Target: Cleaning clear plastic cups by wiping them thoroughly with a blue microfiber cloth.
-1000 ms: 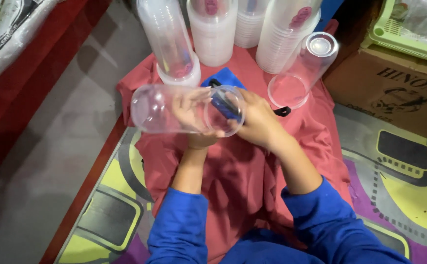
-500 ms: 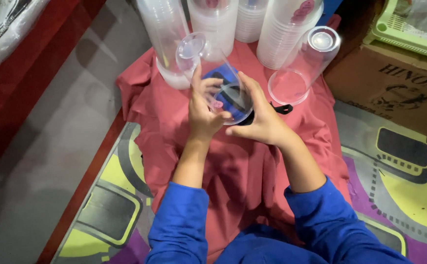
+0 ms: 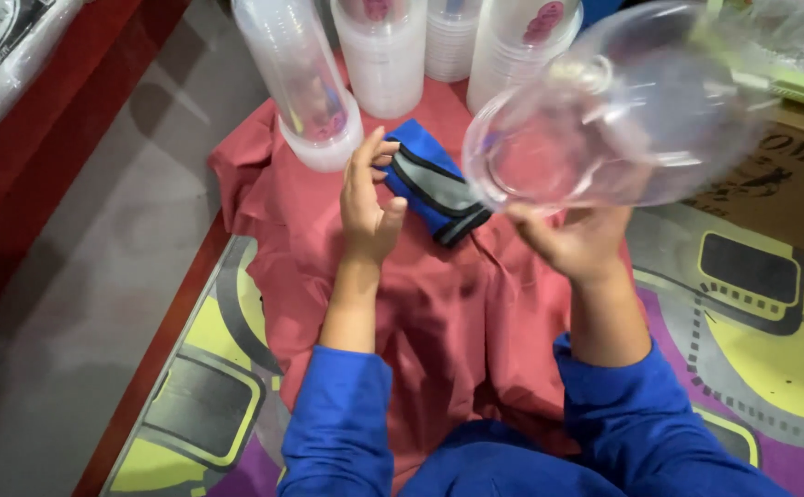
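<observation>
the clear cup (image 3: 623,110) is motion-blurred and hides the right hand's (image 3: 581,241) fingers and the cardboard box (image 3: 788,184).

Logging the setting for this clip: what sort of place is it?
Probably a home floor used for packing work: a patterned play mat, a red cloth, stacked clear plastic cups, a brown cardboard box.

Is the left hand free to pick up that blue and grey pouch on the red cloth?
Probably yes: the left hand is open, empty, and already beside the pouch, nothing between them.
</observation>
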